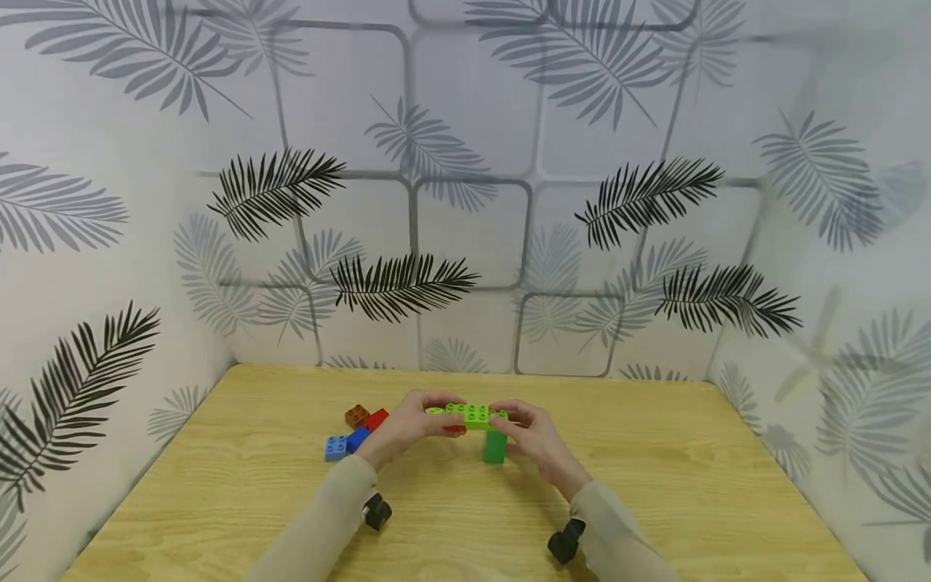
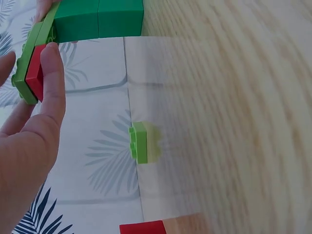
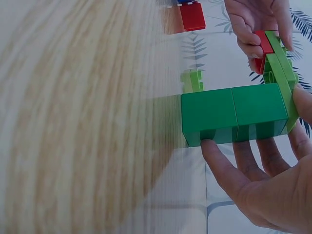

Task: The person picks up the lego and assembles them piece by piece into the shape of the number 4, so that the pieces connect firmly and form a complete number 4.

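Two dark green bricks [image 3: 209, 117] stand stacked as a column on the table. A lime green brick [image 3: 279, 83] lies across the column's top. My right hand [image 1: 538, 440] grips this column, fingers along its side and thumb at the lime brick. With its thumb and fingers, my left hand [image 1: 410, 424] pinches another lime brick [image 2: 25, 70] with a red brick [image 2: 35, 73] under it. Those lime pieces meet side by side; whether they are joined I cannot tell. Fingers hide part of the red brick.
A small lime brick [image 2: 141, 143] stands on the table behind the hands. Left of my left hand lie a brown brick [image 1: 356, 415], a red brick [image 1: 376, 419], a blue brick [image 1: 358, 439] and a light blue brick [image 1: 336, 447]. A patterned wall [image 1: 473, 331] borders the wooden table [image 1: 451, 525].
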Tool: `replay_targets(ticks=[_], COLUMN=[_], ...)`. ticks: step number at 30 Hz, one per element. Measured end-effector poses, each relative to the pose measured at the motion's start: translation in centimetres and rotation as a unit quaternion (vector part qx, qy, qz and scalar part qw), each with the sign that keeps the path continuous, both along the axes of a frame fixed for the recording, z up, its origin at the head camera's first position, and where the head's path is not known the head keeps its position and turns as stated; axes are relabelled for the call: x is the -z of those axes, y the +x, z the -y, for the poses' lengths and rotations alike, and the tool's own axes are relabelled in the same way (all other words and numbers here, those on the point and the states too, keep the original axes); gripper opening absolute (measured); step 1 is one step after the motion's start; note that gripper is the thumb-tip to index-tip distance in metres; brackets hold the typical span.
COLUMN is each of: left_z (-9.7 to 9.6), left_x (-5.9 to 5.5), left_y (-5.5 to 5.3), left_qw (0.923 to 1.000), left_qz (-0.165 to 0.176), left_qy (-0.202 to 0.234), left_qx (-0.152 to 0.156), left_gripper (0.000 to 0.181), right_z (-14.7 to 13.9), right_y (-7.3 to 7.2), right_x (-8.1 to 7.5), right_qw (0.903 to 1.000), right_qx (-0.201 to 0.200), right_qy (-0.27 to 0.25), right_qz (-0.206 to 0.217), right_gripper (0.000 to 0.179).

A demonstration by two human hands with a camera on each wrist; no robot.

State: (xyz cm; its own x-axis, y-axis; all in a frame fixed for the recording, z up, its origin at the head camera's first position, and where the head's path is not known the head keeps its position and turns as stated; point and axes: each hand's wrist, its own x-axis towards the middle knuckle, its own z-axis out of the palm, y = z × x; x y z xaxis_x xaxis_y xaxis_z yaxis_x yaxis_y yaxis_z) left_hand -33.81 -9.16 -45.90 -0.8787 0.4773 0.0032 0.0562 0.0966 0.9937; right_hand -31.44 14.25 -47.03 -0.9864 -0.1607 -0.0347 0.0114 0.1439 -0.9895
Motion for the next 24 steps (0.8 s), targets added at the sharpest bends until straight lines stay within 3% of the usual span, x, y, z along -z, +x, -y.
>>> replay_targets(ticks=[8, 14, 24], left_z=[-0.26, -0.31, -0.56], left_x=[-0.02, -0.17, -0.30], left_y=[-0.02, 0.07, -0.22], left_qw=[0.9986, 0.9983, 0.9990], left_qz=[0.034, 0.036, 0.013], left_qy=[0.038, 0.041, 0.011], left_qx=[-0.011, -0.019, -0.041], left_gripper=[0.035, 0.034, 0.036], right_z=[0.03, 0.00, -0.22], right_y=[-0.15, 0.13, -0.09], right_x=[0.48, 0.27, 0.32], right_qw=[1.0000, 0.9999, 0.9998], right_qx=[0.000, -0.013, -0.017], right_qy=[0.002, -0.004, -0.002], right_qz=[-0.003, -0.004, -0.008], right_gripper=[0.033, 0.036, 0.037])
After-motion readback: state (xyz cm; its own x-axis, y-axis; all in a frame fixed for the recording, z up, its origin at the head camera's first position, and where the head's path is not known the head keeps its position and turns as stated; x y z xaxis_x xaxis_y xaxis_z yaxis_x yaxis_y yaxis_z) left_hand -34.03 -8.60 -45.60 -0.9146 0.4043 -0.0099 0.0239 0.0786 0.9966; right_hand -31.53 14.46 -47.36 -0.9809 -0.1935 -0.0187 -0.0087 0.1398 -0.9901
